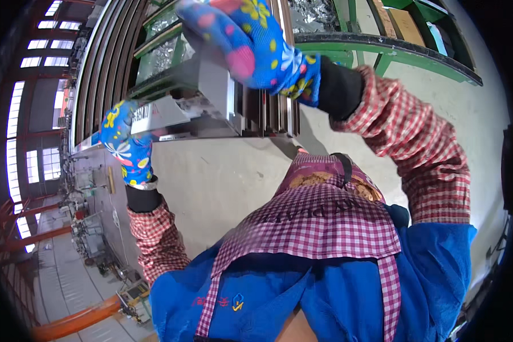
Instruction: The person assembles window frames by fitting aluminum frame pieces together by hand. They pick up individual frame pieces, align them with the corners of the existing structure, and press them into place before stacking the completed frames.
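Both my hands wear blue gloves with coloured flower prints. My left hand (pixel 125 145) grips the near end of a long metal profile (pixel 196 105), silver-grey with a dark ribbed side, at its lower left corner. My right hand (pixel 251 40) lies over the top of the same profile end, fingers curled on it. The profile's end faces me at chest height and its length runs away toward the upper left. My sleeves are red-and-white check, over a blue jacket and a checked apron (pixel 319 219).
A stack of long dark profiles (pixel 105 62) stretches away at the upper left. A green metal rack (pixel 382 48) with shelves holding foil-wrapped items and boards stands behind. Pale concrete floor (pixel 222 182) lies below. Orange beams and machinery sit at the far left.
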The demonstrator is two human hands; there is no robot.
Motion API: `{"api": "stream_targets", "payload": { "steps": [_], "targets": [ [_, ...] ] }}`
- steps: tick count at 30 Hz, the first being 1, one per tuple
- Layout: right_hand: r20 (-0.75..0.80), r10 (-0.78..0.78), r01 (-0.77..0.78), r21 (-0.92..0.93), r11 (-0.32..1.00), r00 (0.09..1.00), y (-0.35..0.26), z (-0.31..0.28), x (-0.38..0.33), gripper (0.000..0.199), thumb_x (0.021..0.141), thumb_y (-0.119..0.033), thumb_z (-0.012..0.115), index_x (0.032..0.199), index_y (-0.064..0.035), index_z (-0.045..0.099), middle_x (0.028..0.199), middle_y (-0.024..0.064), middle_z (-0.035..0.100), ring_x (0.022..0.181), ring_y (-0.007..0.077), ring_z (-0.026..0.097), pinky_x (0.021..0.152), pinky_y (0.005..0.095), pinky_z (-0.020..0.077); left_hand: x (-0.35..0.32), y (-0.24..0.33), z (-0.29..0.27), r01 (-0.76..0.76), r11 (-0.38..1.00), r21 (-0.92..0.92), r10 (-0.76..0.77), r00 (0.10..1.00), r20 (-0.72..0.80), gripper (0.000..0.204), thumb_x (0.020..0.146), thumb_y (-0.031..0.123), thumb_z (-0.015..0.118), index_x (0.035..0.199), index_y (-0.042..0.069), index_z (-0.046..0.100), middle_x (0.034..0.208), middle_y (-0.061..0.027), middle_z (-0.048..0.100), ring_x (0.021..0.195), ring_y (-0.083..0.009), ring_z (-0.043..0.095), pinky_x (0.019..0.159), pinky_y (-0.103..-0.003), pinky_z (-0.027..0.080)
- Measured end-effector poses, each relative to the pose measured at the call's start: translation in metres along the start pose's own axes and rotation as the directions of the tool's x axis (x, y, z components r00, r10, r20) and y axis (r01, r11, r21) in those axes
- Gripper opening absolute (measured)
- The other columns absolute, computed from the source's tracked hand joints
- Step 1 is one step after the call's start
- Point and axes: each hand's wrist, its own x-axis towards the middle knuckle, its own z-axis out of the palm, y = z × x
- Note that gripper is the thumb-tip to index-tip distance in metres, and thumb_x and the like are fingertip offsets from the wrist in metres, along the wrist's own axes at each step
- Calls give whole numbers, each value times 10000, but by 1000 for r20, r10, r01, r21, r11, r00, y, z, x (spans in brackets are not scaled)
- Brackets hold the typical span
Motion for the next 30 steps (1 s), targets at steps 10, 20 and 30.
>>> {"api": "stream_targets", "payload": {
  "steps": [10, 20, 30],
  "targets": [
    [36, 12, -6, -180, 984, 999, -3, -6, 0, 204, 929, -203, 493, 846, -43, 589, 690, 102, 525, 683, 279, 516, 763, 425, 385, 4, 14, 2, -6, 999, 41, 6, 1000, 12, 541, 721, 515, 722, 880, 3, 649, 816, -119, 638, 717, -293, 620, 655, -347, 476],
    [-93, -398, 258, -625, 737, 913, 10, 3, 8, 352, 905, -257, 570, 592, -98, 595, 527, 75, 502, 581, 273, 539, 577, 383, 382, 7, 19, 5, 54, 992, -116, -52, 998, 19, 408, 704, 295, 741, 926, -36, 651, 862, -121, 656, 757, -246, 629, 712, -354, 498],
    [30, -344, 285, -627, 725, 939, 12, 7, 13, 141, 913, -222, 564, 881, -108, 640, 614, 39, 565, 543, 217, 555, 501, 372, 373, 14, 36, 5, 216, 954, -208, -223, 975, -7, 614, 678, 611, 717, 832, 20, 658, 722, -90, 618, 657, -274, 596, 627, -356, 467]
  ]
}}
